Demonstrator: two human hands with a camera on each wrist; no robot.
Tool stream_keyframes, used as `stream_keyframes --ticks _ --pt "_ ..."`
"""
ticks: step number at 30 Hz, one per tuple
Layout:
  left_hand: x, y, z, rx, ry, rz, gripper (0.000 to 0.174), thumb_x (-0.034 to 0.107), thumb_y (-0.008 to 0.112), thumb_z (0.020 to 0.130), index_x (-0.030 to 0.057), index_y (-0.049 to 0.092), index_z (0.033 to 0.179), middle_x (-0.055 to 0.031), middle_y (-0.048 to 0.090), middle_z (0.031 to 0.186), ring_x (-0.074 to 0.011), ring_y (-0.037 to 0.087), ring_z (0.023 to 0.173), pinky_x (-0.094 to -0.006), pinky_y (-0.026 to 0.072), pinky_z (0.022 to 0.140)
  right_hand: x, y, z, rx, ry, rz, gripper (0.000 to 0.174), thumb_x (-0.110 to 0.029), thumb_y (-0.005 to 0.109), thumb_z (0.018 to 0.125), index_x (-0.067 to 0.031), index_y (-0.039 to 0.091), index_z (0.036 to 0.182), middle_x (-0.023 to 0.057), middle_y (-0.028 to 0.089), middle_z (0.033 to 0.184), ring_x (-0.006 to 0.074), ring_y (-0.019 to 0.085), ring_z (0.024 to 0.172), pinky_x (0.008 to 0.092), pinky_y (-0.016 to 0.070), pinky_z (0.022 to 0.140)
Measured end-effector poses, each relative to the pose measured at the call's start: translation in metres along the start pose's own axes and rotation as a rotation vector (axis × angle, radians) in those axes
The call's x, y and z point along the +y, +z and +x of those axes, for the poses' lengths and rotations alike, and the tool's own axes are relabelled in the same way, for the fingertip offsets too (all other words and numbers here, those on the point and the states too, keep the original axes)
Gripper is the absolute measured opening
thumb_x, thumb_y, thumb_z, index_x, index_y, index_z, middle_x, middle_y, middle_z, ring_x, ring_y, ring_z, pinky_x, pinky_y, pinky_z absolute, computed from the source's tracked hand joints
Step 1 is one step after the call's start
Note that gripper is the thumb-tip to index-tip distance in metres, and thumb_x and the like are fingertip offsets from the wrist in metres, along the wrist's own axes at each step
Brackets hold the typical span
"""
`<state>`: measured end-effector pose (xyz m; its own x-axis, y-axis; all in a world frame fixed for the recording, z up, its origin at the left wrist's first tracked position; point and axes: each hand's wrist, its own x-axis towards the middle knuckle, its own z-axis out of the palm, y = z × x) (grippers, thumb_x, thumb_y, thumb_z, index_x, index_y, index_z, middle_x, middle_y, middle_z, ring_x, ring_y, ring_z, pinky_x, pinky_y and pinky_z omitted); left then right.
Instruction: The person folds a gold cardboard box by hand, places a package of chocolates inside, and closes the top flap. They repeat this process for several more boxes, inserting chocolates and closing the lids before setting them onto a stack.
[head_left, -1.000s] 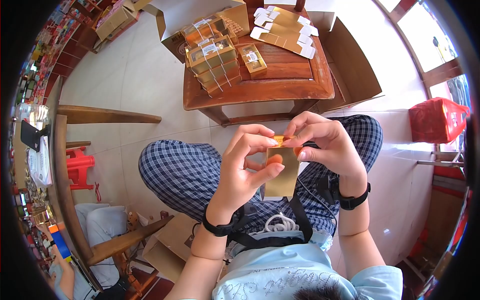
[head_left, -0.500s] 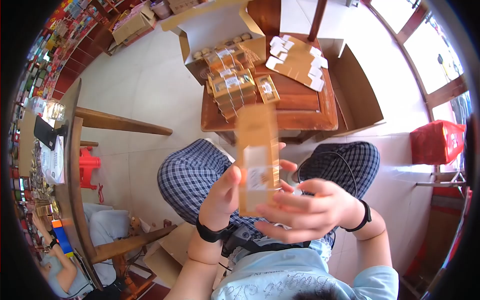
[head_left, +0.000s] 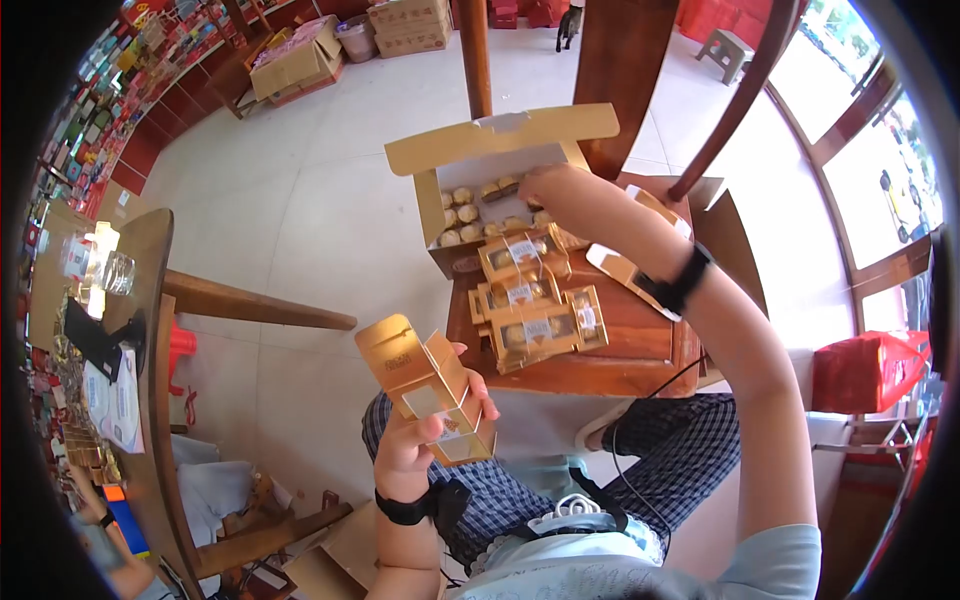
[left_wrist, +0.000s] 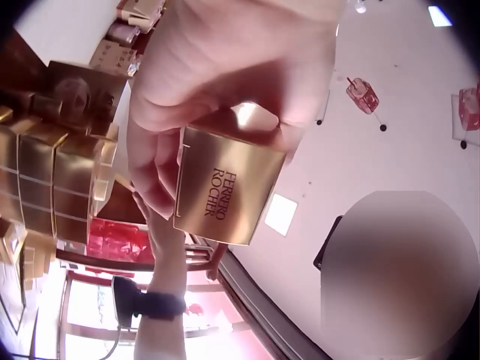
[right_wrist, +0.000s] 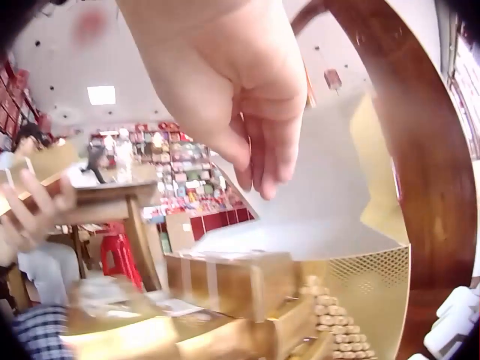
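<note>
In the head view my left hand [head_left: 402, 452] grips a small gold box [head_left: 448, 388] with its end flap standing up. Its printed gold end reads FERRERO ROCHER in the left wrist view, below my left hand [left_wrist: 232, 67]. My right hand [head_left: 548, 184] reaches over a large gold carton [head_left: 430, 205] holding rows of gold-wrapped chocolates [head_left: 465, 214]. With fingers pointing down and loosely bent, my right hand [right_wrist: 240, 97] shows nothing between them in the right wrist view. Stacked windowed gold boxes [head_left: 535, 330], tied with string, sit in front of the carton.
The carton and boxes stand on a wooden chair [head_left: 640, 350]. Flattened box blanks [head_left: 625, 272] lie under my right forearm, and an open cardboard box [head_left: 735, 235] is behind them. A red bag [head_left: 870, 370] is at right, a wooden table [head_left: 160, 400] at left.
Both hands were on the small box; my right hand has let go and moved forward over the carton. The left hand has moved left with the box, and its flap now stands up.
</note>
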<state>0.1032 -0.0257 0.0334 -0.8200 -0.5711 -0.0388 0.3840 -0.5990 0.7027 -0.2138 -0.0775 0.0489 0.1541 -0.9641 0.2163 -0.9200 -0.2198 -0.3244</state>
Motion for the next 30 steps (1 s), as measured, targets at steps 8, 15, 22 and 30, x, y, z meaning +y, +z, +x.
stream_keyframes --ticks 8,15,22,30 --pt "0.012 -0.026 0.018 0.064 0.0 0.06 0.077 0.031 0.075 0.073 0.0027 0.034 0.132 -0.0155 0.057 0.102 -0.0253 0.061 0.091 -0.0356 0.0482 0.077 0.06 0.087 0.069 -0.466 0.069 -0.832 0.019 -0.004 0.054 0.08 -0.003 0.07 0.09 0.0182 0.065 0.098 0.0257 0.063 0.092 0.034 0.0503 0.079" --pt "0.013 -0.03 0.025 0.081 0.003 0.053 0.074 0.033 0.075 0.074 0.0037 0.037 0.13 -0.0144 0.058 0.101 -0.0252 0.061 0.09 -0.0347 0.0491 0.077 0.094 0.112 0.077 -0.514 0.271 -0.632 0.023 -0.013 0.057 0.082 -0.008 0.069 0.1 0.0099 0.066 0.106 0.0253 0.062 0.099 0.0369 0.0506 0.08" --pt "0.011 -0.03 0.013 0.043 0.025 0.142 0.066 0.035 0.07 0.079 -0.0004 0.039 0.125 -0.0201 0.053 0.112 -0.0337 0.062 0.093 -0.0413 0.0539 0.075 0.081 0.084 0.07 -0.377 0.213 -0.514 0.023 -0.005 0.052 0.08 -0.0001 0.066 0.097 0.0179 0.065 0.096 0.0301 0.063 0.092 0.036 0.0486 0.082" --pt "0.013 -0.003 -0.01 0.113 0.051 0.23 0.06 0.033 0.069 0.08 -0.0002 0.045 0.124 -0.0148 0.058 0.114 -0.028 0.063 0.094 -0.037 0.0527 0.078 0.051 0.062 0.057 -0.027 0.092 -0.496 0.018 -0.014 0.059 0.078 -0.0049 0.062 0.094 0.0124 0.066 0.092 0.0256 0.065 0.087 0.0343 0.0526 0.069"
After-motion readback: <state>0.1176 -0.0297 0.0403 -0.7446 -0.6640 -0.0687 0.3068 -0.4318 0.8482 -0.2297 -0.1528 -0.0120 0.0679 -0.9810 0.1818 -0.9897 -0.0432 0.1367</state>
